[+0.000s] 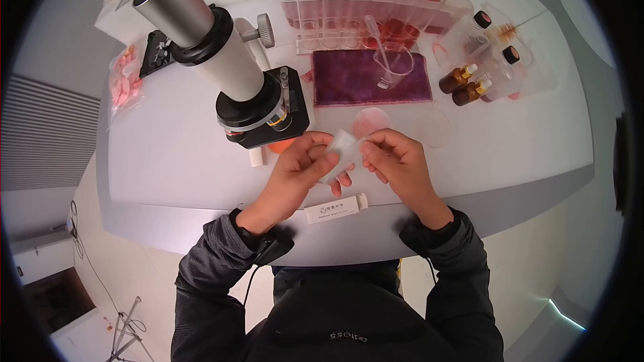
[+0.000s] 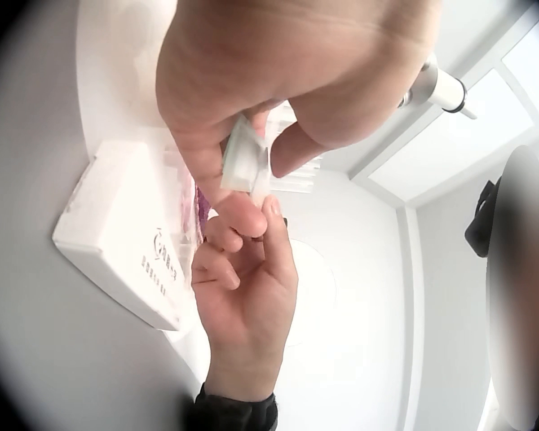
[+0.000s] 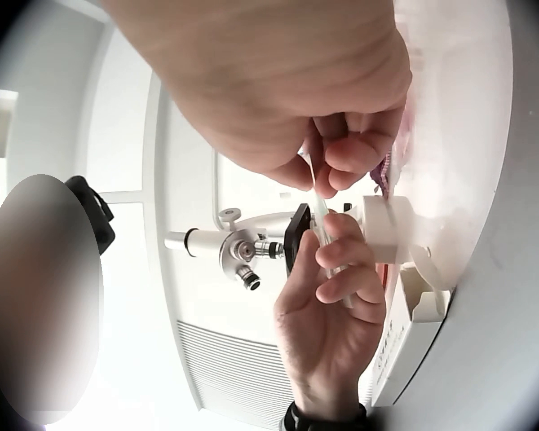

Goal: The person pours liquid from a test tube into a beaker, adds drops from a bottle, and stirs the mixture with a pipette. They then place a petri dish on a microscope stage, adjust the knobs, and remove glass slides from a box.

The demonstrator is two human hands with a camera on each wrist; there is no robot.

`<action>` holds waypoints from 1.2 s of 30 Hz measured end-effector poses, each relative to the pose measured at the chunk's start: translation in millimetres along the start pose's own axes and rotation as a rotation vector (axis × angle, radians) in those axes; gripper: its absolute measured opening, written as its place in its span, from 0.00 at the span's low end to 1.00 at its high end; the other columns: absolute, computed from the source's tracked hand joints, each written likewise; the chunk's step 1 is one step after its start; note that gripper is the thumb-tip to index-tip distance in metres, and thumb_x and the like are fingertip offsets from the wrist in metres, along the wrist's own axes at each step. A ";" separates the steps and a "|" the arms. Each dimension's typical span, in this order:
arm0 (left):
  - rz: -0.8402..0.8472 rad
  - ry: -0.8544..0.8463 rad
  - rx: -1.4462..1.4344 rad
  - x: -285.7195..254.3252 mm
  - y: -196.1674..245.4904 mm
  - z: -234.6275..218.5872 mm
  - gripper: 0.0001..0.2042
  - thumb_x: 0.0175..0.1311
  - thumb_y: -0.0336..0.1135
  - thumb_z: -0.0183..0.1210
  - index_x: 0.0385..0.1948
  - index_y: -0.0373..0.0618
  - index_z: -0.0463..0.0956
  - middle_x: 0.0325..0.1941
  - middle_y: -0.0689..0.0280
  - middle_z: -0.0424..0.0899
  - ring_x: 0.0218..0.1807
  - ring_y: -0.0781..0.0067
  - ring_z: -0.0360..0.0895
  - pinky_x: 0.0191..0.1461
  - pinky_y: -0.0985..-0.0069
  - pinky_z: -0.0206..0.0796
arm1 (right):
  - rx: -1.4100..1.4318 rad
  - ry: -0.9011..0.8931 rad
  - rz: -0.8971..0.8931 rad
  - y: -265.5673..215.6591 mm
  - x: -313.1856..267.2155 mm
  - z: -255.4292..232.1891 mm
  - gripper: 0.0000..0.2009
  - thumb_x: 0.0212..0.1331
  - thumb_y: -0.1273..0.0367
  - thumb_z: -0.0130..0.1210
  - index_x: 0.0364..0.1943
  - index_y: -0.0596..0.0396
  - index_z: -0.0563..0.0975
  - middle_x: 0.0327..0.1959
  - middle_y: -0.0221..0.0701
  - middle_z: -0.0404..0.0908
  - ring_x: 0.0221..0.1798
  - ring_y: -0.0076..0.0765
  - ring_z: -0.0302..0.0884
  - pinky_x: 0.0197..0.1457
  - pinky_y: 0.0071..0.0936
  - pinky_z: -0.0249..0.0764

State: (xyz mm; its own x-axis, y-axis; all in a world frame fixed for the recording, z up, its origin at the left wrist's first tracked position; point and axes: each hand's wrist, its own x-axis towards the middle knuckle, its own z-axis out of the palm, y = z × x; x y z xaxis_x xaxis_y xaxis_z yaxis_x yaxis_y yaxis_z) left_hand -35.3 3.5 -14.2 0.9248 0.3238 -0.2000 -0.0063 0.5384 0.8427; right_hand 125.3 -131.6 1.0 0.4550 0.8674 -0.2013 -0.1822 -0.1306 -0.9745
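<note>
Translucent white, the packet sits between both hands in the head view, held above the bench. I see the left hand gripping it, thumb across the upper face and some fingers beneath, while the right hand pinches its right side between thumb and curled index finger. A printed white carton lies just below the hands; the microscope stands beyond them to the left.

From the left wrist, I make out the packet between the left thumb and fingers, its lower end at the right fingertips, both grips nearly closed.

From the right wrist, it shows edge-on, running from the right fingertips into the left fingers. The carton's end flap hangs open nearby.
</note>
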 end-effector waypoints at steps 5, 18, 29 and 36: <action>-0.003 -0.001 -0.005 0.2 0.7 0.9 0.14 0.74 0.30 0.51 0.55 0.34 0.62 0.44 0.56 0.82 0.41 0.71 0.81 0.37 0.76 0.74 | -0.132 0.028 0.026 1.6 -0.1 -3.3 0.09 0.65 0.68 0.59 0.38 0.61 0.80 0.28 0.26 0.80 0.30 0.16 0.71 0.33 0.16 0.68; -0.078 0.032 -0.038 -1.7 7.9 2.2 0.14 0.73 0.33 0.52 0.53 0.36 0.66 0.43 0.62 0.81 0.37 0.74 0.81 0.28 0.80 0.71 | -0.111 -0.086 -0.005 -1.3 2.7 -11.8 0.10 0.65 0.71 0.58 0.46 0.62 0.82 0.33 0.27 0.82 0.36 0.19 0.74 0.41 0.20 0.72; -0.121 -0.013 -0.021 -1.4 5.7 3.8 0.16 0.70 0.30 0.56 0.55 0.37 0.64 0.44 0.61 0.80 0.37 0.77 0.79 0.26 0.81 0.70 | -0.076 -0.032 -0.044 -0.1 1.7 -7.7 0.11 0.65 0.70 0.58 0.47 0.60 0.81 0.33 0.27 0.81 0.34 0.17 0.74 0.36 0.17 0.71; -0.100 -0.055 0.041 -2.0 6.6 2.6 0.19 0.65 0.20 0.56 0.56 0.36 0.61 0.44 0.58 0.81 0.37 0.75 0.79 0.27 0.81 0.70 | 0.015 0.035 -0.065 3.6 4.3 -7.2 0.09 0.66 0.70 0.55 0.46 0.59 0.80 0.27 0.25 0.76 0.24 0.13 0.67 0.22 0.13 0.61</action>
State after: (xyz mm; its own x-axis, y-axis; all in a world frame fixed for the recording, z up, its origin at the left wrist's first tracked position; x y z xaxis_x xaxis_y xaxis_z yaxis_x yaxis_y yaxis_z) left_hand -36.2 4.5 -6.9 0.9395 0.2262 -0.2571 0.1013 0.5335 0.8397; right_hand 132.8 -131.8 -4.1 0.4968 0.8563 -0.1414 -0.1642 -0.0672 -0.9841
